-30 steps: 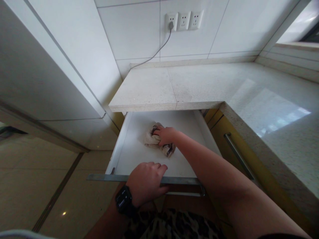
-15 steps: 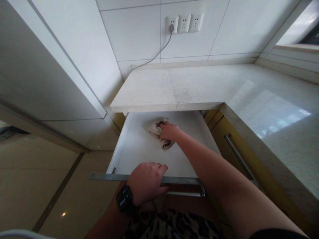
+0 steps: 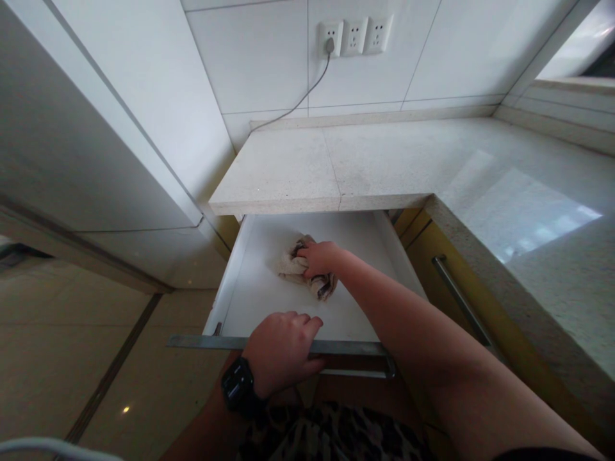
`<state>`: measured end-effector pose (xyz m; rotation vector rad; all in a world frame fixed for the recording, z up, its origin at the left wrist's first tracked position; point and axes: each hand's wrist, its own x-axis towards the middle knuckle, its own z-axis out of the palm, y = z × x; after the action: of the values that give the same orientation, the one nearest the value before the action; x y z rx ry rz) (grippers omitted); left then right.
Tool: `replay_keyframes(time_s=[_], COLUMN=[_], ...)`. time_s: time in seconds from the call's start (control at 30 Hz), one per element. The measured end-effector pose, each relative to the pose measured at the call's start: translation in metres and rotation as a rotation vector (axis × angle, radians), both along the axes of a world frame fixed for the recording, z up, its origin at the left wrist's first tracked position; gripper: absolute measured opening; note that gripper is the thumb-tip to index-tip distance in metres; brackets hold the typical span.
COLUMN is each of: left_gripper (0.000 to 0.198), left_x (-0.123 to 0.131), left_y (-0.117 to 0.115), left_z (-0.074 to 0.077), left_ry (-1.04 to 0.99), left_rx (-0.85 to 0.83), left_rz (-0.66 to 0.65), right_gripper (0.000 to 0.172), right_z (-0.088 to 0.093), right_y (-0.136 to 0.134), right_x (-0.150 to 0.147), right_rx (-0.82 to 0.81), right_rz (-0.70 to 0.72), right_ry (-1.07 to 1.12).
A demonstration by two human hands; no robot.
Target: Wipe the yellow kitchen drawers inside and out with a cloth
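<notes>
A white drawer is pulled out from under the countertop. Inside it, my right hand presses a crumpled beige cloth with dark markings against the drawer bottom, fingers bent into its folds. My left hand, with a black watch on the wrist, grips the drawer's front edge. Its fingers curl over the top of the edge and the thumb lies on the outer side. A metal handle runs along the drawer front, just right of my left thumb.
Above the drawer lies a pale stone countertop, turning a corner to the right. A grey cord runs from a wall socket down to it. A tall white cabinet stands at left. A yellowish cabinet door with a bar handle is at right.
My right hand has slid the cloth slightly toward me and to the left across the drawer bottom. My left hand keeps its hold on the front edge.
</notes>
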<state>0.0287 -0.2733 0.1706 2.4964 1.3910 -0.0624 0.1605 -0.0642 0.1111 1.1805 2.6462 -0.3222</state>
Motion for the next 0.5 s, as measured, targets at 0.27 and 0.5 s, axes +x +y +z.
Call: replay_keyframes(time_s=[0.27,0.5], left_gripper=[0.042,0.041], left_x=[0.0,-0.001], left_y=[0.0,0.0], left_z=[-0.001,-0.003], left_ry=[-0.008,-0.013], left_rx=[0.006,0.024], left_rz=[-0.003,-0.006], right_gripper=[0.073,0.072], right_z=[-0.005,0.005], right_y=[0.014,-0.001], right_x=[0.014,0.01], right_rx=[0.04,0.006], right_rz=[-0.191,-0.058], right_ry=[0.025,-0.01])
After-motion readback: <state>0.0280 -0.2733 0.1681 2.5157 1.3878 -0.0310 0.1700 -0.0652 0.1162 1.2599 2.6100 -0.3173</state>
